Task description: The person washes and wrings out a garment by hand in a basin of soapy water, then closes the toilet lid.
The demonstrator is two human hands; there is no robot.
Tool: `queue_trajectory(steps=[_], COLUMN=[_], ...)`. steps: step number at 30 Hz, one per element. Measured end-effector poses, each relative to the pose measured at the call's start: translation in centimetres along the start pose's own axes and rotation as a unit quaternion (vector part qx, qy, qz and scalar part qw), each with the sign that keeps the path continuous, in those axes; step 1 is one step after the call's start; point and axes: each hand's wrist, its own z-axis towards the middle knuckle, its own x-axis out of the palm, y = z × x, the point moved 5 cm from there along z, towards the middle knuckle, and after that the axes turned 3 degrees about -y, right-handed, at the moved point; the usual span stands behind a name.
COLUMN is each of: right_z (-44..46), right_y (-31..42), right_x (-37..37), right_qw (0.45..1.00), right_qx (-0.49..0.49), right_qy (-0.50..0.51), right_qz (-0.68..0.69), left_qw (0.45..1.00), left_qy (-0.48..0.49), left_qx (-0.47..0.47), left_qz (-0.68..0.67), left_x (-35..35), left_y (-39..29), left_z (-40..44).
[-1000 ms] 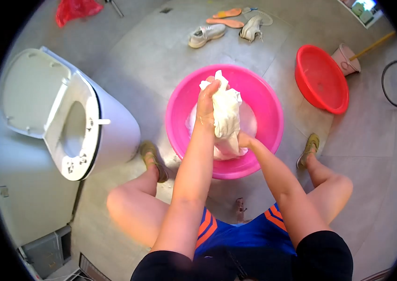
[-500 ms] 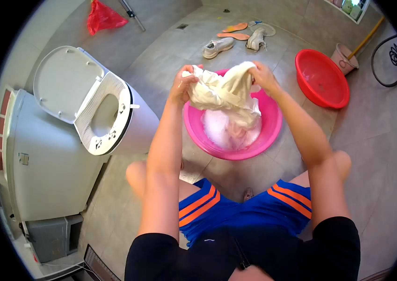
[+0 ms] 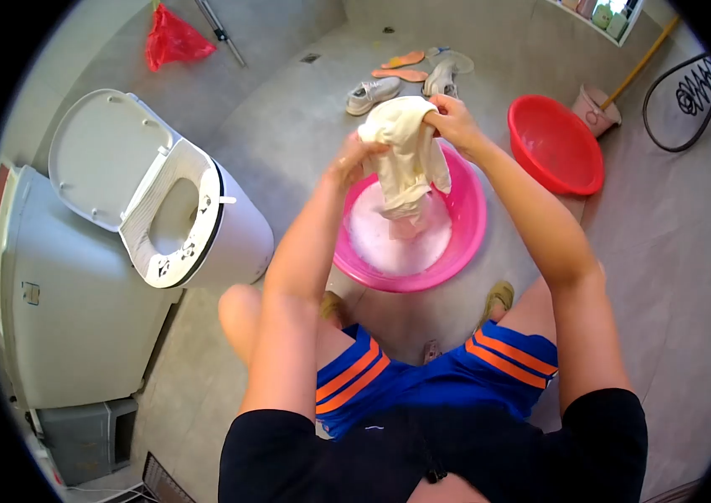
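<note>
A wet, cream-white cloth garment [image 3: 406,151] hangs in folds between my two hands. My left hand [image 3: 357,158] is closed on its left edge. On the upper right, my right hand [image 3: 454,127] grips the cloth with bent fingers. Below is a pink basin [image 3: 474,220] holding soapy water with white suds [image 3: 379,236]. The garment's lower end hangs over the suds; whether it touches them I cannot tell. Its exact kind is hidden by the folds.
A red basin [image 3: 556,147] lies to the right, near a bucket [image 3: 597,111] with a wooden handle in it. Shoes [image 3: 371,95] and orange insoles [image 3: 400,75] are on the floor beyond the pink basin. At left stands a toilet [image 3: 234,226] with its lid raised.
My hands have come closer together, and the garment has gone from spread sideways to hanging down more narrowly. The whole view has shifted slightly.
</note>
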Motion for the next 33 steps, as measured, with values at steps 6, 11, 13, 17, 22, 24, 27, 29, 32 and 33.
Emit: queue_trajectory(steps=[6, 11, 13, 17, 22, 24, 27, 29, 32, 33], right_z=[-3.8, -4.1, -3.0, -2.4, -1.2, 1.0, 1.1, 1.5, 1.8, 1.8], right_y=[-12.1, -16.5, -16.9, -16.0, -16.2, -16.3, -9.2, -6.4, -3.7, -3.1], right_x=[-0.6, -1.7, -0.7, 2.8, 1.7, 0.7, -0.8, -1.4, -1.6, -1.8], right_qw=[0.979, 0.973, 0.967, 0.965, 0.988, 0.978, 0.976, 0.985, 0.997, 0.994], right_qx=[0.105, 0.085, -0.031, -0.099, 0.15, 0.143, 0.098, 0.07, 0.057, 0.076], right_qy=[0.175, 0.017, -0.061, 0.023, -0.023, -0.02, -0.023, -0.03, -0.054, -0.075], right_qz=[-0.022, -0.216, -0.244, -0.24, -0.02, 0.148, 0.192, 0.153, 0.004, -0.036], left_qw=[0.997, 0.997, 0.992, 0.981, 0.99, 0.982, 0.861, 0.741, 0.669, 0.674], left_qy=[-0.014, 0.027, 0.073, 0.159, 0.047, -0.055, -0.142, -0.198, -0.221, -0.224], left_qx=[0.069, 0.063, 0.086, 0.108, 0.108, 0.092, 0.126, 0.133, 0.131, 0.103], left_qz=[-0.032, -0.045, -0.059, -0.036, 0.081, 0.155, 0.472, 0.627, 0.698, 0.696], left_x=[0.4, 4.0, 6.0, 5.8, 2.7, 0.9, -4.8, -5.3, -5.5, -5.3], left_y=[-3.9, -5.8, -8.2, -11.3, -11.3, -10.2, -7.6, -6.9, -6.1, -6.3], left_z=[2.4, 2.1, 0.9, 0.8, -0.2, -1.1, 0.2, -0.4, -0.2, 0.0])
